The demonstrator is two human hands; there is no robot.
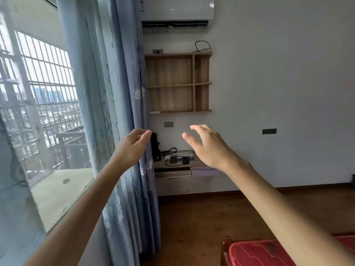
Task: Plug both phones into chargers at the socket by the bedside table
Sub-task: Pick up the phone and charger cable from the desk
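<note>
Across the room a low wooden bedside table (173, 166) stands against the white wall. On it lie a dark phone (173, 159), a second dark device (185, 160), a white charger (167, 156) and black cables (172, 150). A grey wall socket (168, 124) sits above the table. Both my arms are stretched out in front of me, far from the table. My left hand (132, 145) is empty with loosely curled fingers in front of the curtain. My right hand (207, 145) is empty with fingers spread, covering the table's right end.
A blue curtain (107, 112) hangs at the left beside a large barred window. A wooden wall shelf (178, 83) and an air conditioner (177, 14) are above the table. A black bag (154, 146) stands at the table's left. A red bed corner (259, 252) is at the bottom right. A dark wall plate (269, 131) is at the right.
</note>
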